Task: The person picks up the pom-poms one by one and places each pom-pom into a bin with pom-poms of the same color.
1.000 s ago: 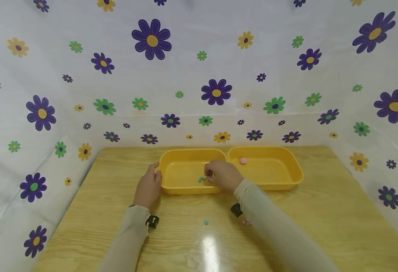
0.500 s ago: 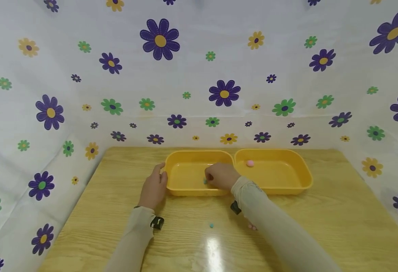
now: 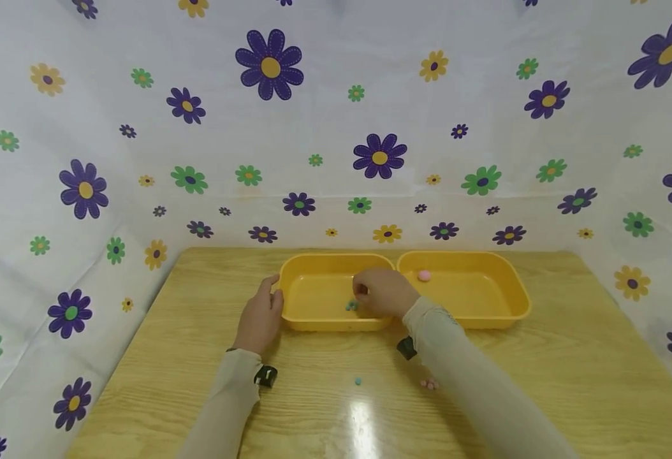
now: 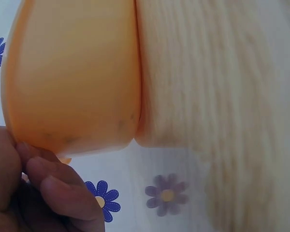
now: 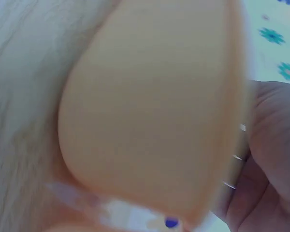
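Two yellow plastic trays sit side by side. At the outer end of the left tray point(image 3: 313, 324) my left hand point(image 3: 259, 317) rests, loosely bent fingers point(image 4: 63, 193) touching its wall near the rim. My right hand point(image 3: 386, 292) hovers over that tray's right half with fingers curled and fingertips drawn together; I cannot tell whether anything is pinched inside. In the right wrist view its curled fingers point(image 5: 249, 186) show beyond the rim. Several small teal balls point(image 3: 351, 306) lie on the tray floor just left of these fingers.
The right tray point(image 3: 474, 322) contains a pink ball point(image 3: 424, 275). On the wooden table point(image 3: 307, 408) in front lie one teal ball point(image 3: 358, 381) and several small pink balls point(image 3: 430, 384) near the right sleeve. Flower-printed white cloth point(image 3: 324, 127) encloses the back and sides.
My right hand dipped to the teal balls, then drew back slightly right, leaving them more visible in the left tray. My left hand stays at the tray's end. The head view turned slightly left.
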A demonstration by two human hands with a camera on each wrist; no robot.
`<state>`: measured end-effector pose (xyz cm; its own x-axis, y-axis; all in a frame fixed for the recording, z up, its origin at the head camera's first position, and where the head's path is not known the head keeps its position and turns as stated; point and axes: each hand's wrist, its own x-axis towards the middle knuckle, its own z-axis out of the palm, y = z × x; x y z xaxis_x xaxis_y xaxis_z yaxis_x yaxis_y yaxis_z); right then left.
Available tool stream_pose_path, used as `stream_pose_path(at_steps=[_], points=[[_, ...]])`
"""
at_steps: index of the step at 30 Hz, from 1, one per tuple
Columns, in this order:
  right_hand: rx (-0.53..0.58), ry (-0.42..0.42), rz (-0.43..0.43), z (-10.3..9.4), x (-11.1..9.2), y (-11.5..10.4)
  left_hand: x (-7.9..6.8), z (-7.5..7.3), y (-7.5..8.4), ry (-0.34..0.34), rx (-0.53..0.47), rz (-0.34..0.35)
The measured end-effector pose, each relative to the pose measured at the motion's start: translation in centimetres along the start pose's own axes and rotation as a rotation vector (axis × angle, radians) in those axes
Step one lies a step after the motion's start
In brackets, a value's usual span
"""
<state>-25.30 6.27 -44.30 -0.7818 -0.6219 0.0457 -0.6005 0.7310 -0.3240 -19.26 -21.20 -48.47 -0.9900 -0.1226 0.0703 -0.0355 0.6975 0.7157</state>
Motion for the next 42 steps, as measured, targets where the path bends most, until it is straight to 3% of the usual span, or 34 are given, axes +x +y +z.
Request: stream_pose_path(at_steps=[8,14,18,27,33,42], points=[[0.069,0.183,-0.015,-2.0,-5.2,-0.1,0.0,0.1,0.0,-0.003,0.014,0.007],[0.070,0.246,-0.019,-1.0,-8.8,-1.3,0.0,0.3,0.0,-0.012,0.002,0.002],[0.047,0.254,-0.073,-0.7,-9.9,-2.0,-0.1,0.3,-0.3,-0.015,0.003,-0.004],[0.015,0.211,-0.170,-1.6,-10.9,-3.2,0.2,0.3,-0.5,-0.011,0.009,0.022],[-0.021,0.150,-0.219,-0.1,-10.4,-3.8,0.4,0.3,-0.1,-0.015,-0.007,0.005],[-0.007,-0.070,-0.302,3.0,-10.2,-5.2,0.3,0.3,-0.3,-0.006,0.008,0.012]])
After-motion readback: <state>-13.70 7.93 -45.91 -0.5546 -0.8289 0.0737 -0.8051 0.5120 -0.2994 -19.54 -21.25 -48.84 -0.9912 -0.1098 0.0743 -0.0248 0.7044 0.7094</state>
